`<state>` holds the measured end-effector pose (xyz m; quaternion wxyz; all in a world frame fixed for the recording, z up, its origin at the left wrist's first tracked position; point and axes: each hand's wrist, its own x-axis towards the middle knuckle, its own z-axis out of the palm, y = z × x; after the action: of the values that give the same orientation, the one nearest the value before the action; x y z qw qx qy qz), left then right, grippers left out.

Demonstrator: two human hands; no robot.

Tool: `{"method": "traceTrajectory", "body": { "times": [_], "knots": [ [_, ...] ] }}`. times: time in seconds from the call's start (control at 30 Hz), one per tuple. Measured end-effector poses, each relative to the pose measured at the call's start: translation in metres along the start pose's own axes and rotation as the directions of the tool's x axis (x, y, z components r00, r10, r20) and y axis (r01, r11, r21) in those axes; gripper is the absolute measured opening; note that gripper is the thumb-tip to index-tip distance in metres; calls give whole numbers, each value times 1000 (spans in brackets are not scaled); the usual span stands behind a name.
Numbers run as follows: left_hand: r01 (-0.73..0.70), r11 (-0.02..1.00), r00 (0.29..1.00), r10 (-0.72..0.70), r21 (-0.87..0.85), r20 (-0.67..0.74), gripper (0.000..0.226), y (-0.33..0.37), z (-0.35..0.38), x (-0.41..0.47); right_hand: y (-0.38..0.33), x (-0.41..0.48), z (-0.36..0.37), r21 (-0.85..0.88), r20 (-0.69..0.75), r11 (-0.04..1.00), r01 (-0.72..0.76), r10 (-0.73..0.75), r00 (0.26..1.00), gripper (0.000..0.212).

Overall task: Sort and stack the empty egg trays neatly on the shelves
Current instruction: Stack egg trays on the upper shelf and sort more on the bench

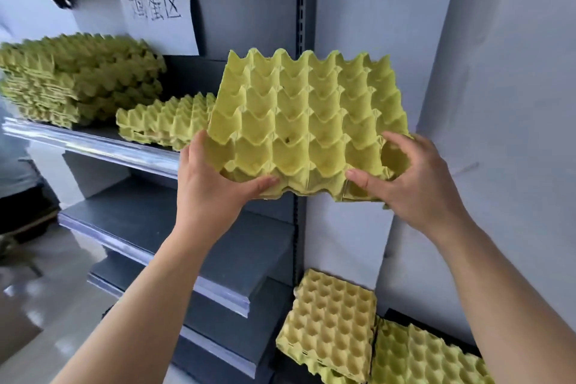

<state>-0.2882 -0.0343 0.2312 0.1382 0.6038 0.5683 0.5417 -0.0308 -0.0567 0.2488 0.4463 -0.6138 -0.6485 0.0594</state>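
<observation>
Grey shelf [93, 143] carries a tall stack [78, 81] and a short stack [162, 121]. Beside them we hold another tray [308, 115], left hand [212, 178] and right hand [414, 184] curled on its near edge. Loose trays [330, 321] lie below, unsorted.

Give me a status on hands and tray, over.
Left hand and right hand grip the egg tray at its near edge. Tray tilted, not yet shelved. Short stack on shelf just left; no obstruction seen.
</observation>
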Motion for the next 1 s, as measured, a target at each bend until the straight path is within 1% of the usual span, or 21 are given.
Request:
{"method": "traceTrajectory", "body": {
  "times": [0.13,0.23,0.4,0.5,0.67,0.8,0.9,1.0],
  "knots": [
    [-20,999,1000,21,36,-13,133,-16,-43,51,-46,31,35,21,-14,999,33,-32,999,92],
    [-4,999,1000,4,43,-14,137,-28,-65,92,-73,59,59,11,-17,999,50,-50,999,93],
    [31,999,1000,-31,39,-2,141,-52,-87,154,-103,109,98,-67,36,995,68,-66,997,102],
    [49,998,999,-49,29,-6,143,-66,-95,184,-116,130,120,-143,59,985,96,-89,994,105],
    [48,999,999,-48,-8,13,126,-98,-104,222,-130,146,149,-227,71,964,137,-124,990,96],
    [46,999,998,-45,-25,53,125,-120,-109,242,-139,148,165,-286,61,946,151,-139,988,97],
    [26,999,995,-24,-25,100,124,-133,-110,253,-146,145,174,-314,46,941,125,-116,992,97],
    [23,999,986,-17,-39,167,121,-143,-111,264,-150,140,184,-320,45,945,66,-54,997,96]
  ]
}}
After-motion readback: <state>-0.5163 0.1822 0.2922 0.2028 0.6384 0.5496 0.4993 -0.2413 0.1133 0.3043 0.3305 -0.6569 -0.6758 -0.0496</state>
